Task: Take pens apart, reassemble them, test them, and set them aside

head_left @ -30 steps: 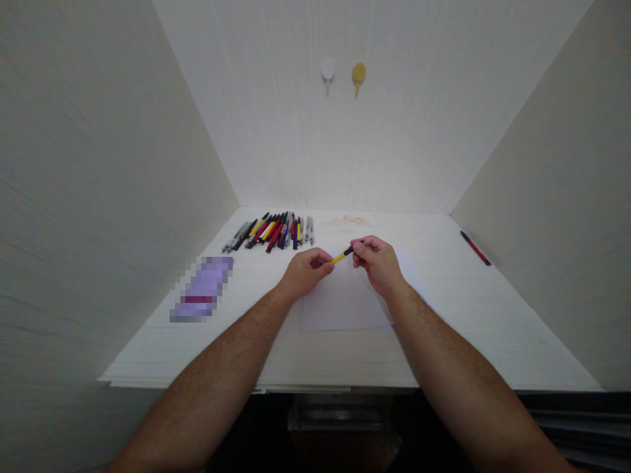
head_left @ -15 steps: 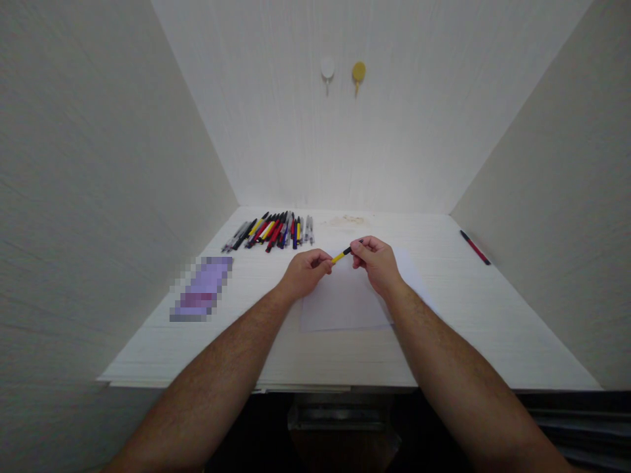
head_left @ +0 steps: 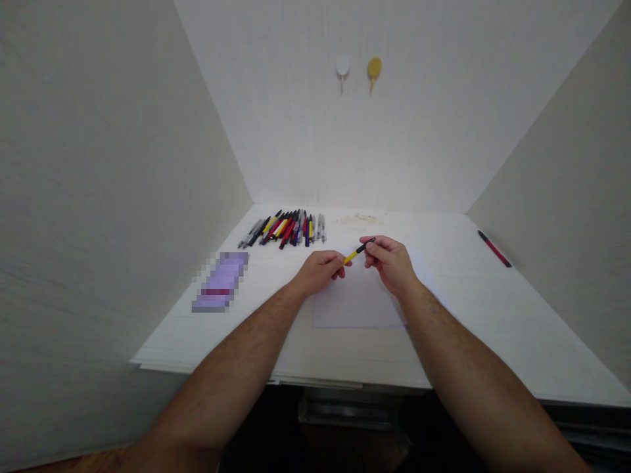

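While the left hand (head_left: 319, 272) pinches the yellow end of the pen (head_left: 351, 255) between thumb and fingers, the right hand (head_left: 394, 264) pinches the black end in the same manner. The pen is above the paper (head_left: 357, 309), tilted, with its black end towards the far right. Its mid-barrel is exposed between the two grips.

The pen is probably light, stiff and smooth; the slim round barrel may roll or slip under a loose pinch. Hold it by the barrel with light opposed pressure; treat the end parts as the more delicate. The paper is thin and likely to crease or slide.

The pile (head_left: 286, 230) lies beyond the left hand, its pens crowded together. A red pen (head_left: 494, 248) lies apart, near the right wall (head_left: 566, 197).
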Demonstrator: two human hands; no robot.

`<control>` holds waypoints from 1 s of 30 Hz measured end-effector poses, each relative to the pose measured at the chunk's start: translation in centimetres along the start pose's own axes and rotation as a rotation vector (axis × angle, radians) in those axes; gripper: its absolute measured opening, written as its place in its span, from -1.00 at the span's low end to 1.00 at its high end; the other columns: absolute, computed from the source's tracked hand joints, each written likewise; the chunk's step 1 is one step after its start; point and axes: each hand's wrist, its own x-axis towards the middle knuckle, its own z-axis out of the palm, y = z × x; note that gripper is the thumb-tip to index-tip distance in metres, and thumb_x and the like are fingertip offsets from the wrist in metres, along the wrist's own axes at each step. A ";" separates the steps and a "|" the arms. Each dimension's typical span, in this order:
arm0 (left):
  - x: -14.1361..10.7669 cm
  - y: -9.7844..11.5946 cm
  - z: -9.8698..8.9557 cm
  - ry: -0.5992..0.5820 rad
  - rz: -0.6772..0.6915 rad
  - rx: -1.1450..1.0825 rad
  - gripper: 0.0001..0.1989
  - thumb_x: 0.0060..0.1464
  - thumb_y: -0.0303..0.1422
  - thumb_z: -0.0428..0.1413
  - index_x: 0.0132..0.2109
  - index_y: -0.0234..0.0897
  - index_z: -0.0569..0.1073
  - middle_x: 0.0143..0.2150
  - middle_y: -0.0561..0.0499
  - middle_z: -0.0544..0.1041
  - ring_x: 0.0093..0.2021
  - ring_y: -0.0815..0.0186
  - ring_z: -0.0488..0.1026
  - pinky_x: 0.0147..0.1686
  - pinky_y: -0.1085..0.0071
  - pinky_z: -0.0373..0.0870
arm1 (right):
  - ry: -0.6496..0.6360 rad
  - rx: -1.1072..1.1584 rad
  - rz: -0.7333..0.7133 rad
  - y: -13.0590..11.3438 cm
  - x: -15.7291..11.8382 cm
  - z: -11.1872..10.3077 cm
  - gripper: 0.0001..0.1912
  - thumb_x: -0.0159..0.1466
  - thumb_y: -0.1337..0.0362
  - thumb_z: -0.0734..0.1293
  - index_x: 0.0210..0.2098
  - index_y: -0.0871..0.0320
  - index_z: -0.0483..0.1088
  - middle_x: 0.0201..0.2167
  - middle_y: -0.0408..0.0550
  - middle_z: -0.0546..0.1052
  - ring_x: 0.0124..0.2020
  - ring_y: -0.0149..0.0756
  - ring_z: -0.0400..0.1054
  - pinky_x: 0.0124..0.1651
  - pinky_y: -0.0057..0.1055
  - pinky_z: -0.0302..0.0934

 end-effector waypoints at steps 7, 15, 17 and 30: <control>0.0 -0.4 0.1 0.023 0.050 0.083 -0.74 0.11 -0.25 0.03 -0.30 -0.35 0.51 -0.48 0.03 0.47 -0.51 0.44 0.31 -0.49 0.52 0.23 | 0.020 -0.012 -0.014 0.1 -0.1 0.0 -0.80 0.04 0.24 0.45 -0.33 0.19 0.53 -0.62 -0.21 0.38 -0.61 -0.49 0.22 -0.50 -0.47 0.17; -0.2 -0.3 0.3 0.102 0.113 0.066 -0.79 -0.02 -0.25 0.18 -0.35 -0.35 0.45 -0.54 0.12 0.37 -0.54 0.48 0.22 -0.53 0.54 0.15 | 0.063 -0.037 -0.022 0.2 0.2 0.2 -0.82 0.03 0.21 0.48 -0.47 0.17 0.46 -0.67 -0.22 0.38 -0.64 -0.49 0.22 -0.52 -0.48 0.15; -0.2 -0.3 0.3 0.110 0.109 0.079 -0.78 -0.03 -0.25 0.18 -0.35 -0.35 0.45 -0.55 0.12 0.36 -0.54 0.48 0.22 -0.53 0.54 0.13 | 0.068 -0.046 -0.028 0.3 0.2 0.1 -0.81 0.04 0.21 0.48 -0.48 0.17 0.44 -0.68 -0.22 0.38 -0.64 -0.49 0.22 -0.52 -0.48 0.15; 0.1 -0.1 0.0 0.045 0.063 0.085 -0.68 0.15 -0.23 0.00 -0.26 -0.37 0.55 -0.46 0.00 0.52 -0.51 0.44 0.33 -0.49 0.52 0.25 | 0.021 0.019 0.022 -0.1 0.0 0.3 -0.72 -0.01 0.21 0.49 -0.30 0.18 0.53 -0.64 -0.23 0.37 -0.62 -0.50 0.20 -0.55 -0.50 0.15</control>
